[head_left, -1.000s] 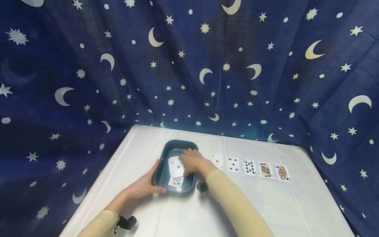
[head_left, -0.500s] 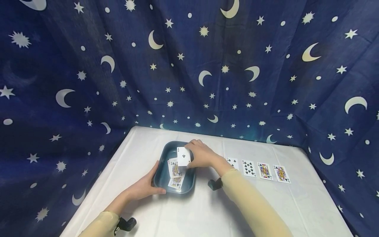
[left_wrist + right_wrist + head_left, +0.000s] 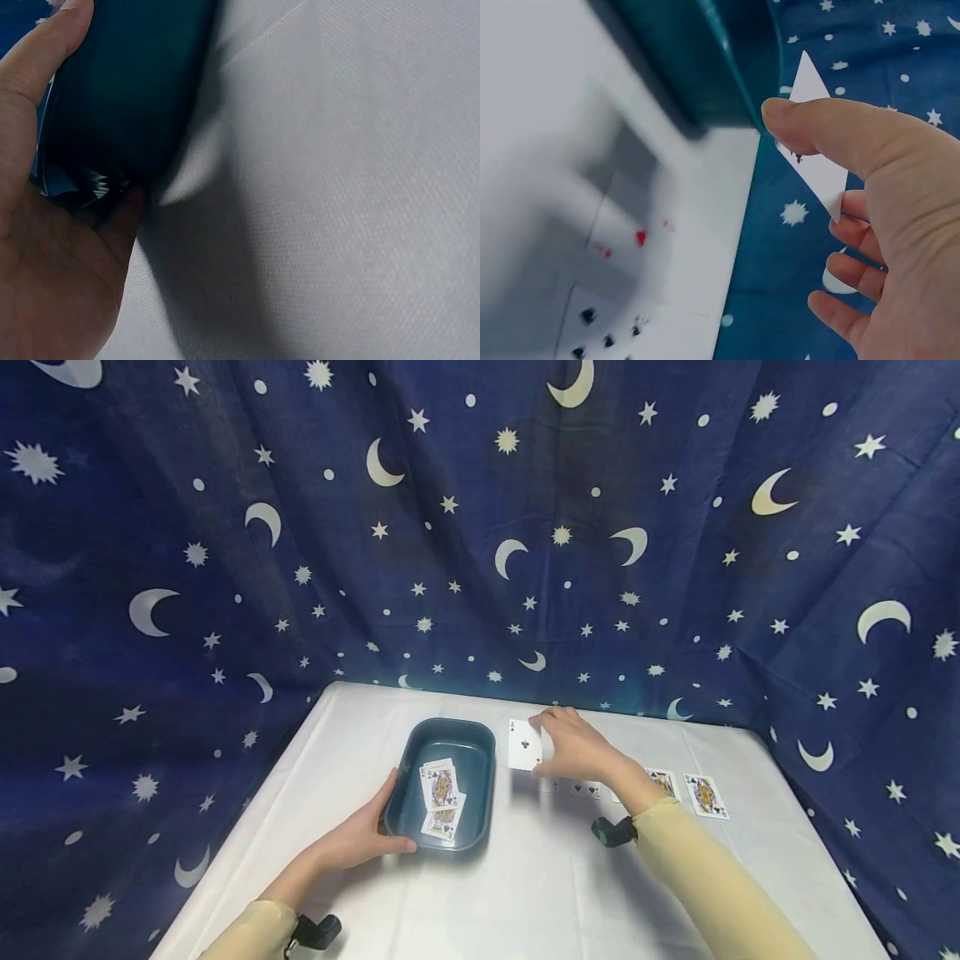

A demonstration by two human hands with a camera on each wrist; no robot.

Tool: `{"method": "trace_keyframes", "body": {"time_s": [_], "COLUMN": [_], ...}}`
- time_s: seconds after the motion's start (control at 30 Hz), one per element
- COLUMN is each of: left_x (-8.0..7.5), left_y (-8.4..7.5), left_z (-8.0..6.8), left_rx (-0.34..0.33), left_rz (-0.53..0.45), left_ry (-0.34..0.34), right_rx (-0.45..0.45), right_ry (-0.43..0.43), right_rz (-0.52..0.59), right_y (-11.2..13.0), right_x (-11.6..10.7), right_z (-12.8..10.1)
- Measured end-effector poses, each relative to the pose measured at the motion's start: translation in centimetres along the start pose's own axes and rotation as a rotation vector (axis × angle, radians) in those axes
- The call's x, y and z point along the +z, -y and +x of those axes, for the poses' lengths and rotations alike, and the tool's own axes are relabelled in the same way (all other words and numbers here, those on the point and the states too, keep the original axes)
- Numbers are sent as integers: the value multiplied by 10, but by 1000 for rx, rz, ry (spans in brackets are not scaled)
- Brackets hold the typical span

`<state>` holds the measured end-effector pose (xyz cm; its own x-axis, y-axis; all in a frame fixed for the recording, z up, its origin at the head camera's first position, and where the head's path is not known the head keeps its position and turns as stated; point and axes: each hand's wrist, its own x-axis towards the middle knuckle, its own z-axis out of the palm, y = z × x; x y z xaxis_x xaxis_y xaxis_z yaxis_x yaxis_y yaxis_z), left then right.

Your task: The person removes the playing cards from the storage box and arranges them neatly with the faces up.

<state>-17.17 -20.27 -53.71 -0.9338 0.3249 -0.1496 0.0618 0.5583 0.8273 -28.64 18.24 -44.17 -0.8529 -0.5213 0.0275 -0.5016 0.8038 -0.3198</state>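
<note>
My left hand [image 3: 377, 828] grips the near left corner of a dark teal tray [image 3: 486, 777], thumb on the front rim; the left wrist view shows the palm [image 3: 52, 270] against the tray's wall [image 3: 127, 90]. Two face cards [image 3: 438, 787] lie face up inside the tray. My right hand [image 3: 543, 747] pinches an ace of clubs [image 3: 523, 745] upright in the air, just right of the tray. In the right wrist view the thumb [image 3: 832, 131] presses on that card [image 3: 819, 161].
A row of face-up cards lies on the white tablecloth [image 3: 525, 893] to the right: a spade card [image 3: 583, 789] partly under my right wrist, then two kings [image 3: 703, 795]. A heart card [image 3: 641, 238] shows below the hand. A star-and-moon curtain [image 3: 480, 527] encloses the table.
My right hand lifted the ace of clubs out of the tray and carried it right, past the tray's rim. The left hand stayed on the tray.
</note>
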Motion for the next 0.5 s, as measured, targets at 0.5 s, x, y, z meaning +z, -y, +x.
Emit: {"method": "trace_keyframes", "body": {"time_s": [0.5], "left_x": [0], "left_y": [4], "left_z": [0], "left_rx": [-2], "left_rz": [-12], "left_ry": [8], "right_rx": [8], "right_ry": [18], "right_rz": [-123], "right_y": [-13], "right_x": [57], "right_z": [-62]}}
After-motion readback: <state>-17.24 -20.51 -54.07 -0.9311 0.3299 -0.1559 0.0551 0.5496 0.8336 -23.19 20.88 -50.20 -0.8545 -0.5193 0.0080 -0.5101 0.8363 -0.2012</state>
